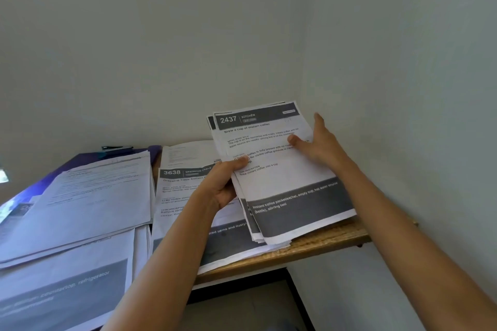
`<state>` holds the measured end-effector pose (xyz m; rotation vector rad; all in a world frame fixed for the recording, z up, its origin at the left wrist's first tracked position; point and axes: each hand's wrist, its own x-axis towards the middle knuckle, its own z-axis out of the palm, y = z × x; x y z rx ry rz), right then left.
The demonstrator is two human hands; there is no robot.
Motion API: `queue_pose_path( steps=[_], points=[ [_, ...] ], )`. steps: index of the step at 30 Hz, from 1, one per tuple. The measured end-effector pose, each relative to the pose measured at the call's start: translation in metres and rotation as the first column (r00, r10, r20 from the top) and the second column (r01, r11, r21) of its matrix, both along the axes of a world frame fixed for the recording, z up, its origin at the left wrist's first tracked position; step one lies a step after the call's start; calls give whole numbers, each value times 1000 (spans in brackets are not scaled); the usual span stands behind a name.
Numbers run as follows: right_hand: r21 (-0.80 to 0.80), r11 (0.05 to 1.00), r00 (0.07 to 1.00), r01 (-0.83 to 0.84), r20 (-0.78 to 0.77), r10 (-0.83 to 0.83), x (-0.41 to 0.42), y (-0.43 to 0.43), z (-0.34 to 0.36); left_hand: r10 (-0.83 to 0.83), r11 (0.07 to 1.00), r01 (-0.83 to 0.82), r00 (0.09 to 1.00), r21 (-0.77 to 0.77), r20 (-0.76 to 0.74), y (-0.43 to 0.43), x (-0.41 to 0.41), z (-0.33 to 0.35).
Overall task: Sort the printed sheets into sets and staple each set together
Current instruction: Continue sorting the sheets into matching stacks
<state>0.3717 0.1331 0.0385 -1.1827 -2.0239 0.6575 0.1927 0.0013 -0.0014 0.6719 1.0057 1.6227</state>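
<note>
1. While both hands are busy, the stack [285, 185] is held up off the table [322, 239], tilted towards the person. Its top sheet is headed "2437 Kitchen".
2. The left hand [220, 185] grips the stack's left edge, with the thumb on the face and the fingers curled underneath.
3. The right hand [320, 145] holds the right edge, with the thumb laid across the print. The fingers run fairly straight along and behind the edge, so it looks like a light pinch rather than a firm clasp.
4. Below the stack, a 3638 sheet [177, 191] lies flat on the table. More piles [88, 196] are spread to the left, overlapping one another.
5. I judge this to be the sorting step. The sheets at the stack's bottom edge are fanned unevenly, and nothing in it looks stapled.
6. Next, I'd expect the edges to be squared, or the top sheet to be matched by number to a pile. That needs one hand free while the other keeps its grip.
7. A dark tool [117, 147] at the back left may be the stapler, but I can't be sure. It lies well away from both hands.
</note>
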Motion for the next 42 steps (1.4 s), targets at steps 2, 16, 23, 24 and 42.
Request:
queue_pose_path(
  steps=[2, 16, 23, 24, 42],
  points=[
    [-140, 990, 993, -24, -118, 7, 0, 9, 2, -21, 1000, 21, 1000, 0, -7, -2, -2, 1],
    [-495, 737, 813, -461, -569, 126, 0, 28, -33, 125, 992, -126, 991, 27, 46, -3, -30, 9],
    [-379, 769, 708, -514, -694, 131, -7, 27, -40, 296, 955, -297, 952, -3, -79, -3, -37, 5],
    [-375, 778, 701, -504, -704, 115, -7, 26, -40, 297, 955, -298, 951, 6, -87, -3, -37, 5],
    [-302, 887, 717, -349, -695, 45, -2, 33, -45, 369, 929, -370, 924, 5, -100, -3, -39, 2]
  ],
)
